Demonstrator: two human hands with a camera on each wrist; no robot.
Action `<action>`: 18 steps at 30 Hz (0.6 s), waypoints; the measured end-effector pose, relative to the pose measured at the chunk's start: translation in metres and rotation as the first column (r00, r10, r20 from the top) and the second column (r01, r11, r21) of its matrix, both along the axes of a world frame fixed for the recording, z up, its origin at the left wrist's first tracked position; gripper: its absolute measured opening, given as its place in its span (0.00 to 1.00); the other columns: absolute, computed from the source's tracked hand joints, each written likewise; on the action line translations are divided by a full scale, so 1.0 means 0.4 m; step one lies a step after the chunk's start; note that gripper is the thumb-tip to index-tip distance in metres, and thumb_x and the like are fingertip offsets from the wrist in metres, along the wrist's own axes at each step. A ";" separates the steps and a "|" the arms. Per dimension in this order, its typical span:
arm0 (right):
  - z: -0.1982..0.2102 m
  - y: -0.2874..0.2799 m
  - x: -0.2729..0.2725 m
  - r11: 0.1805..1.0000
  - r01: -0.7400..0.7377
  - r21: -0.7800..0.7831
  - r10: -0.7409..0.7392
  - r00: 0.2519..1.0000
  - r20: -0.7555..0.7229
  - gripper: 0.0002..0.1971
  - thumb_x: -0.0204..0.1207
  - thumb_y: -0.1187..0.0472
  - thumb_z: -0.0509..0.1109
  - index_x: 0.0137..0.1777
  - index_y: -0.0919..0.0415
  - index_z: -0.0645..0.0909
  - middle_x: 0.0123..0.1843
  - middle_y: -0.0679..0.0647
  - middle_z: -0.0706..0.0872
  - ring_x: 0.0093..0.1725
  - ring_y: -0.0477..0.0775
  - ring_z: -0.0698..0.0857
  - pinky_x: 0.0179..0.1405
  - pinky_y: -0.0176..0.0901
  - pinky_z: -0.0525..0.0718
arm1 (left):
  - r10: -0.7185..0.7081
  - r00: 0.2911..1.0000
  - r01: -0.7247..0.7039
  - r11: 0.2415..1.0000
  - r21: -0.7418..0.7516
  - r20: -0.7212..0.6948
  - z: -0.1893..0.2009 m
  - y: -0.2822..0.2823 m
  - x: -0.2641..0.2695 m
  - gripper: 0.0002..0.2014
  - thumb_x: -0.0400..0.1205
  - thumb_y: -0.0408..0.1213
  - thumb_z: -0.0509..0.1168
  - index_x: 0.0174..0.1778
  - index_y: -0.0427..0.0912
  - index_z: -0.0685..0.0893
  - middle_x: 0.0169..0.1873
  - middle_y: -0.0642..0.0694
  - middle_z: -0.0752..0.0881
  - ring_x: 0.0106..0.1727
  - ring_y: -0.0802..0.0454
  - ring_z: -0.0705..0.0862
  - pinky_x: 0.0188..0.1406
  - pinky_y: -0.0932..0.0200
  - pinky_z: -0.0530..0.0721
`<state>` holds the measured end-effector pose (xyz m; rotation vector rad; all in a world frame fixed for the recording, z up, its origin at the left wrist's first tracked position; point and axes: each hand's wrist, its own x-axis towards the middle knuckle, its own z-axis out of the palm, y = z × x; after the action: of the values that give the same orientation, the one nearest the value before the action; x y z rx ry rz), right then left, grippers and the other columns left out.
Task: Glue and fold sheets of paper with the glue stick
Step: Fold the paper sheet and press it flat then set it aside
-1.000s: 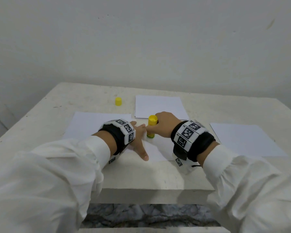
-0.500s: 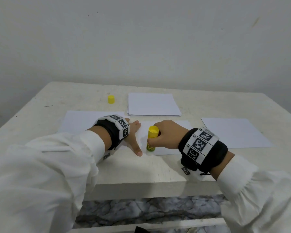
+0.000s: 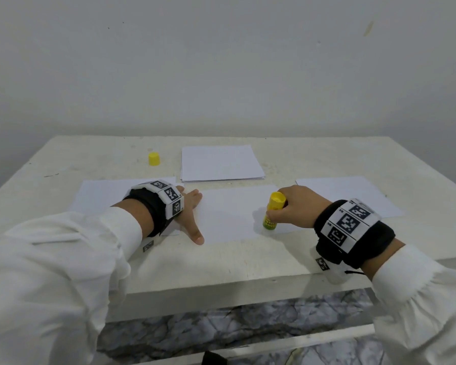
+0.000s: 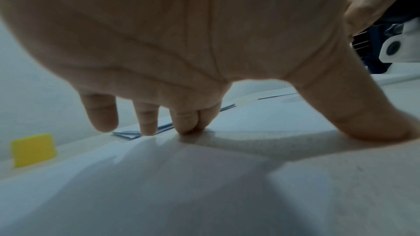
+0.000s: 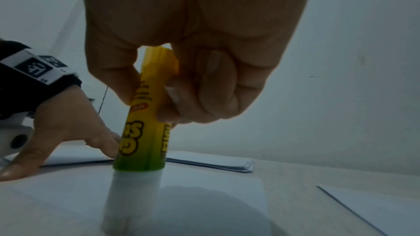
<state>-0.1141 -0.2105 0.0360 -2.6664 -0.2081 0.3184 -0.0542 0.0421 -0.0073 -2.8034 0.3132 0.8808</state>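
A white sheet of paper (image 3: 232, 214) lies flat at the table's front middle. My right hand (image 3: 292, 206) grips the yellow-green glue stick (image 3: 273, 213) upright, its white glue end pressed down on the sheet near the right front corner; the right wrist view shows the glue stick (image 5: 145, 132) held by curled fingers (image 5: 216, 85) and thumb. My left hand (image 3: 191, 214) lies flat with straight, spread fingers on the sheet's left edge, thumb out toward me. In the left wrist view the fingertips (image 4: 188, 125) and thumb press on the paper (image 4: 159, 177).
The yellow cap (image 3: 153, 158) stands at the back left, also visible as the cap (image 4: 33, 150). A stack of white sheets (image 3: 220, 163) lies behind the working sheet. Single sheets lie at the left (image 3: 100, 193) and right (image 3: 353, 191). The table's front edge (image 3: 221, 280) is close.
My right hand has drawn the glue stick rightward and toward me across the sheet, away from the left hand. The left hand stays flat on the sheet's left edge.
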 end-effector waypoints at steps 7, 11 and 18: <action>0.000 -0.069 0.008 0.998 0.066 -0.022 -0.067 0.998 -0.001 0.11 0.73 0.57 0.71 0.37 0.62 0.74 0.32 0.52 0.75 0.31 0.49 0.72 0.31 0.39 0.69 | -0.007 1.000 0.007 1.000 0.008 0.007 -0.017 0.003 0.014 0.67 0.61 0.73 0.71 0.84 0.47 0.37 0.84 0.55 0.40 0.84 0.43 0.39 0.81 0.38 0.47; 0.018 -0.092 0.036 0.994 0.098 -0.044 -0.099 0.995 -0.012 0.14 0.73 0.57 0.71 0.33 0.61 0.71 0.31 0.52 0.72 0.30 0.50 0.70 0.29 0.40 0.66 | 0.004 1.000 -0.004 1.000 0.014 0.016 0.002 -0.015 0.000 0.65 0.63 0.69 0.73 0.84 0.47 0.38 0.84 0.51 0.42 0.84 0.43 0.40 0.82 0.39 0.48; 0.025 -0.069 0.194 0.977 0.213 0.001 -0.213 0.976 0.052 0.15 0.72 0.54 0.70 0.30 0.60 0.70 0.32 0.55 0.74 0.34 0.56 0.74 0.30 0.41 0.67 | -0.012 1.000 0.012 1.000 -0.004 0.028 -0.013 -0.019 0.014 0.66 0.59 0.68 0.76 0.84 0.54 0.40 0.84 0.52 0.45 0.84 0.40 0.42 0.80 0.34 0.47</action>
<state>-0.0367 -0.2383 0.0458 -2.6726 0.0635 0.1813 -0.0486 0.0347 -0.0125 -2.8120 0.3280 0.8380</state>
